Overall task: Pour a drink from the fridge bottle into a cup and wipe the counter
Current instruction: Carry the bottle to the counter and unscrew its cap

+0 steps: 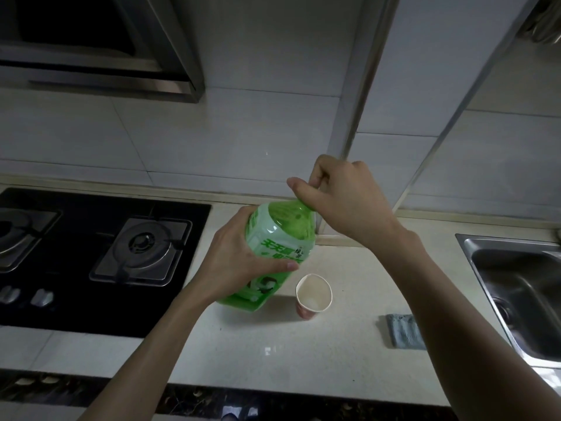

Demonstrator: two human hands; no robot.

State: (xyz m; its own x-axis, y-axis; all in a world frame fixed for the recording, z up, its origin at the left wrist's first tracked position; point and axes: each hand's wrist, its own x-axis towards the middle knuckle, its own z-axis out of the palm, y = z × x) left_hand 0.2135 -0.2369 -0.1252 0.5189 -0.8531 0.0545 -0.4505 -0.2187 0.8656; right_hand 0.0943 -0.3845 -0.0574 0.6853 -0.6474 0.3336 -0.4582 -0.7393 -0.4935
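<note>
A large green drink bottle point(280, 235) stands on the pale counter point(303, 354), leaning slightly. My left hand point(239, 262) grips its labelled body from the left. My right hand point(340, 196) is curled over the bottle's top, hiding the cap. Just right of the bottle's base stands a paper cup point(313, 296), upright, with a white inside that looks empty. A folded blue-grey cloth point(402, 331) lies on the counter to the right, partly under my right forearm.
A black gas hob point(91, 256) with two burners fills the counter's left side. A steel sink point(522, 287) is at the right edge. A range hood point(100, 47) hangs at upper left. Tiled wall stands behind.
</note>
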